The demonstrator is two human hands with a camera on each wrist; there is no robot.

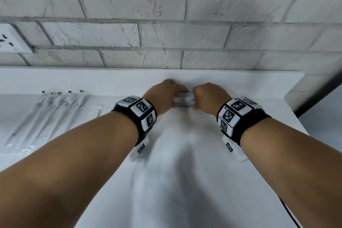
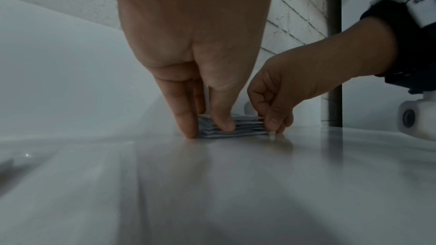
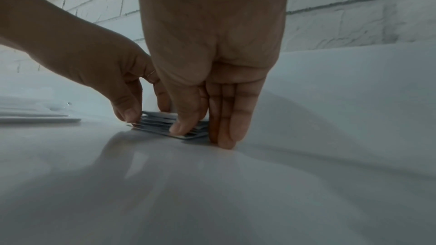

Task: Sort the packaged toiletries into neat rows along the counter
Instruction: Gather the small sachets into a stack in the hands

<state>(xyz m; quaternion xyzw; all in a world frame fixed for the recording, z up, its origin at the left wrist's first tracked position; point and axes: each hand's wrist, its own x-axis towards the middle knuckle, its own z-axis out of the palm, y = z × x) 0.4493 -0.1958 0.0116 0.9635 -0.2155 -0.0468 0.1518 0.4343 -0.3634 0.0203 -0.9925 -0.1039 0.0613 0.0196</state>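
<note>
A small stack of flat grey-and-white sachets (image 1: 183, 98) lies on the white counter (image 1: 185, 153), close to the back ledge. My left hand (image 1: 164, 94) holds the stack's left end, thumb on the front edge and fingers behind it (image 2: 208, 125). My right hand (image 1: 209, 96) pinches the right end the same way, its fingers pointing straight down to the counter (image 3: 202, 133). In the left wrist view the sachets (image 2: 245, 127) show as several uneven layers squeezed between both hands. A row of wrapped toothbrushes (image 1: 46, 116) lies at the left, with a wrapped comb (image 1: 95, 111) beside it.
A white brick wall (image 1: 166, 24) rises behind the counter, with a wall socket (image 1: 11, 39) at the far left. The counter ends at the right (image 1: 296, 113), next to a dark vertical post (image 2: 335, 62). A black cable (image 1: 288, 213) hangs off the right edge.
</note>
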